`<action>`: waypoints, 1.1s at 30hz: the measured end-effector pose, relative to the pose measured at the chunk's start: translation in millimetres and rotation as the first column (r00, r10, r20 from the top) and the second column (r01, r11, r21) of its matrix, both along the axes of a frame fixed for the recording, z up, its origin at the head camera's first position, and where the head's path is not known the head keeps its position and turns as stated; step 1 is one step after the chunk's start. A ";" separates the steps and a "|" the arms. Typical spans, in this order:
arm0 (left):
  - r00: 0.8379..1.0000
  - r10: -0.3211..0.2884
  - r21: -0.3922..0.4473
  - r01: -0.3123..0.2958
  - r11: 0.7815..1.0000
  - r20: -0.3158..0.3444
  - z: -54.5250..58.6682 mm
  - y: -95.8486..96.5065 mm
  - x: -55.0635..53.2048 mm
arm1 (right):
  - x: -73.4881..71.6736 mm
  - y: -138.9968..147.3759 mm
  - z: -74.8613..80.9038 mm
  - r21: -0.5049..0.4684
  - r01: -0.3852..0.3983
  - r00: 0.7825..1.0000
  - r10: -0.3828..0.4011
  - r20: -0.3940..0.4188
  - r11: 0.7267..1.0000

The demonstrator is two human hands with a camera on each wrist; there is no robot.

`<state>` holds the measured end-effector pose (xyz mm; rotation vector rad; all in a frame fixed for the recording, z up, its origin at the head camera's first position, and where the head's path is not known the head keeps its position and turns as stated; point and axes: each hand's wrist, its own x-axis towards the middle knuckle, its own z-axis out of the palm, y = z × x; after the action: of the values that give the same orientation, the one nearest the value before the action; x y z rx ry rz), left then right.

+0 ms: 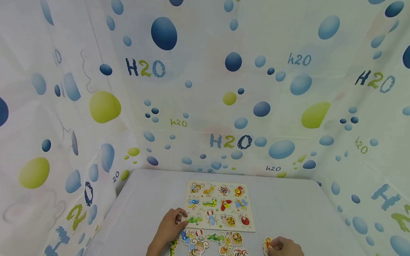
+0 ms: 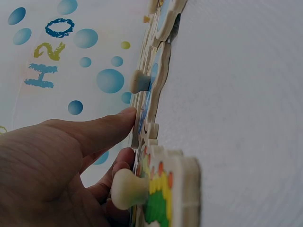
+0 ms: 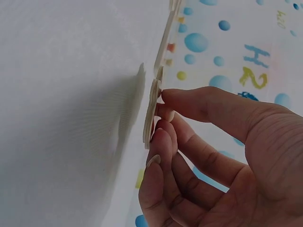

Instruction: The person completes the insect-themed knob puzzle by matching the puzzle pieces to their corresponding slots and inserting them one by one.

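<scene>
My right hand (image 1: 286,247) is at the near right of the worktop (image 1: 141,199), thumb and fingers pinching a small red-and-yellow piece (image 1: 266,243). Its pale knob (image 3: 164,112) sits among my fingertips, and the piece's flat back faces the worktop; I can't tell if it touches there. This piece is to the right of the other loose ones, well apart from them.

My left hand (image 1: 170,224) is at the near left corner of the picture board (image 1: 251,228), thumb and forefinger bent and a little apart, with nothing pinched between them. Whether they press on the board I can't tell.

The board lies flat in the middle, printed with three rows of four insects and other little creatures. Just on its near side the loose pieces crowd together: a green caterpillar (image 1: 173,246) furthest left, a striped bee (image 1: 197,246), a green grasshopper (image 1: 216,237), a spotted snail (image 1: 237,238) and, nearest on the right, a spider (image 1: 241,252). White cloth (image 1: 205,99) with blue and green bubbles hangs at the far side.
</scene>
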<state>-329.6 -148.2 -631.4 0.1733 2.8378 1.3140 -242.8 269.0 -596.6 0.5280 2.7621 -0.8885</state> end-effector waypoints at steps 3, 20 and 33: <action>1.000 0.004 -0.005 -0.004 1.000 0.006 -0.1 0.4 0.1 | -1.8 -6.9 6.8 0.028 -0.002 0.999 0.004 -0.045 1.000; 1.000 0.003 0.007 -0.003 1.000 0.004 0.1 -0.2 -1.4 | -15.6 -28.9 19.6 0.000 0.026 0.985 -0.026 -0.170 1.000; 1.000 0.002 -0.007 -0.002 1.000 -0.005 5.4 1.6 1.4 | -19.9 -34.2 25.5 0.042 0.035 0.956 -0.021 -0.294 0.999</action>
<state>-328.2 -146.6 -626.1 0.1739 2.8471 1.3057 -262.7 234.8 -571.1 0.4779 3.0557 -0.9829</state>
